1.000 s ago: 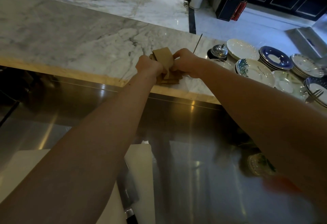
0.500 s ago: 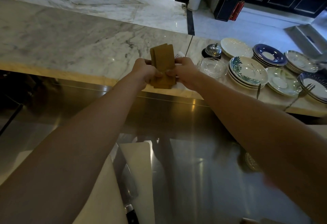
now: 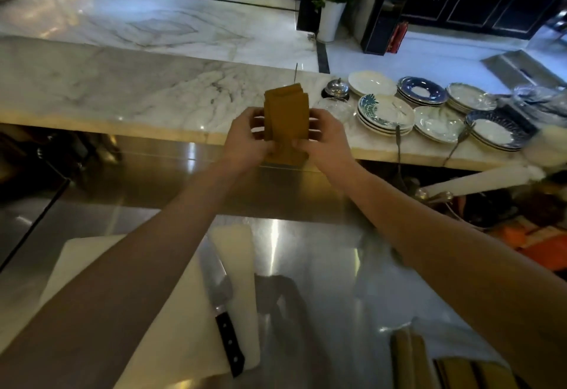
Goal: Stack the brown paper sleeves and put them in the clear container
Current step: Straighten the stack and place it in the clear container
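A knife (image 3: 225, 312) is laid on the white cutting board (image 3: 92, 266) at lower left. The left hand (image 3: 245, 140) and right hand (image 3: 325, 140) are clamped on opposite sides of the upright stack of brown paper sleeves (image 3: 286, 124), held above the marble counter (image 3: 122, 88) edge. Stacked plates (image 3: 385, 114) are set at right

The lower part of the brown paper sleeves (image 3: 287, 126) is covered by the left hand (image 3: 245, 140) and right hand (image 3: 326, 140), so how many sheets are in the bundle cannot be told. To the right of the sleeves, the clear container (image 3: 334, 107) is partly hidden behind the right hand. At the bottom edge, below the sleeves, more brown sleeves (image 3: 411, 361) are cut off.
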